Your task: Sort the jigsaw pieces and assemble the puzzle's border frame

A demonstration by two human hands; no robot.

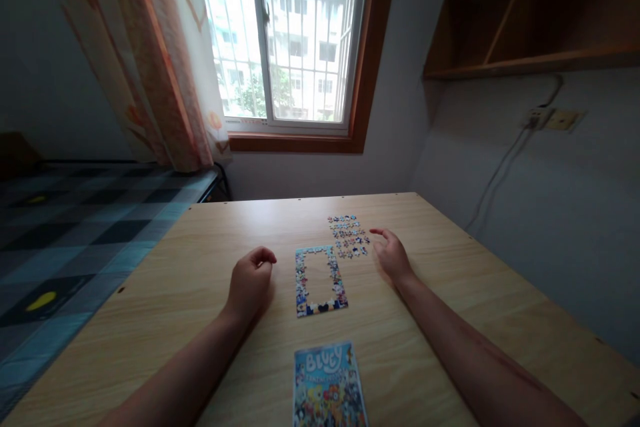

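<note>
A jigsaw puzzle border [339, 285] lies flat on the wooden table, its pieces joined in a rectangle around bare wood. Behind it to the right, loose puzzle pieces [350, 233] are spread in several rows. My left hand [251, 273] rests on the table left of the border, fingers curled closed, and no object shows in it. To the right of the loose pieces is my right hand [391, 253], its index finger stretched toward them without visibly touching, the other fingers bent. Nearest me lies a blue Bluey picture box or card [327, 383].
The wooden table [210, 240] reaches toward a wall below a window [300, 47]. A checkered bed [100, 213] stands at the left beside a curtain [155, 67]. Wooden shelves [530, 57] hang at upper right above a socket [565, 120] and cable.
</note>
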